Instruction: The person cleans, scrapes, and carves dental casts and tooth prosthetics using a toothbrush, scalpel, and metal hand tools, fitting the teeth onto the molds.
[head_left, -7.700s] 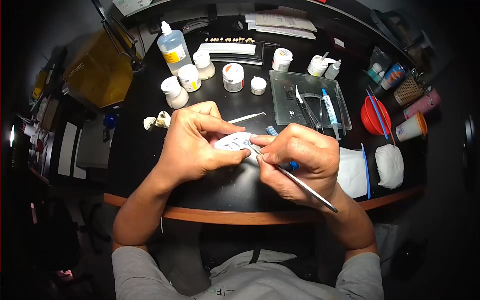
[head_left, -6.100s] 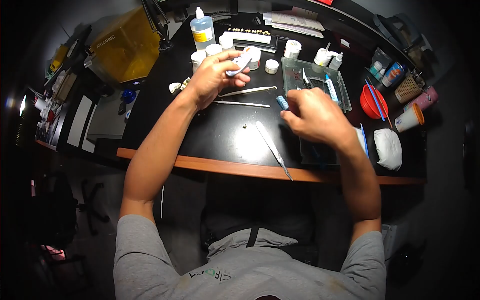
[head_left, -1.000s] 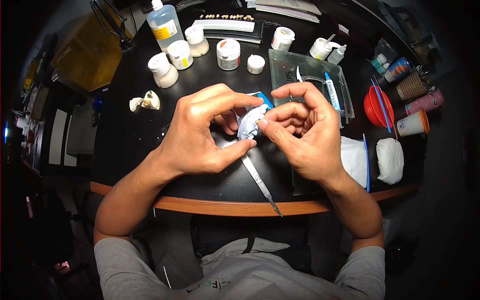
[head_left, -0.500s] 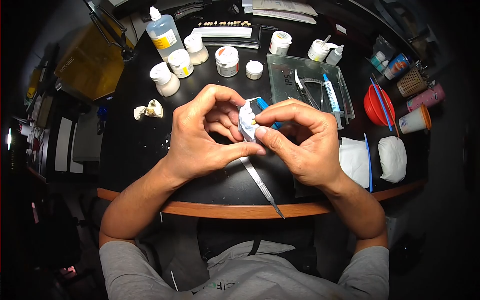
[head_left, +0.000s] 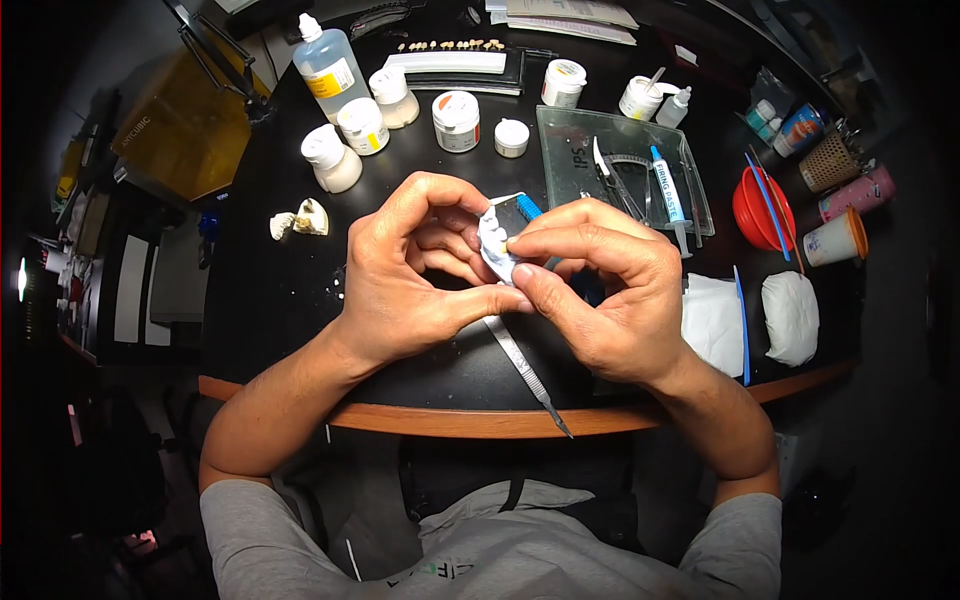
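Evidently the work in hand is close fingertip handling of a pale cast with tooth-like bumps, held up over the middle of the desk. The left hand curls around its left side, forefinger at the far end and thumb at the near end, so the cast is held between them. The right hand is narrow, forefinger and thumb set against the right side, by a small yellowish bit; whether they grip that bit or only press on it, I cannot tell. My reading is that this step is fitting or checking that bit against the cast. The next move seems to call for a steady left hold and light, precise right fingertips. Below, a scalpel lies with its blade past the near edge; a blue ridged object sits just beyond the cast.
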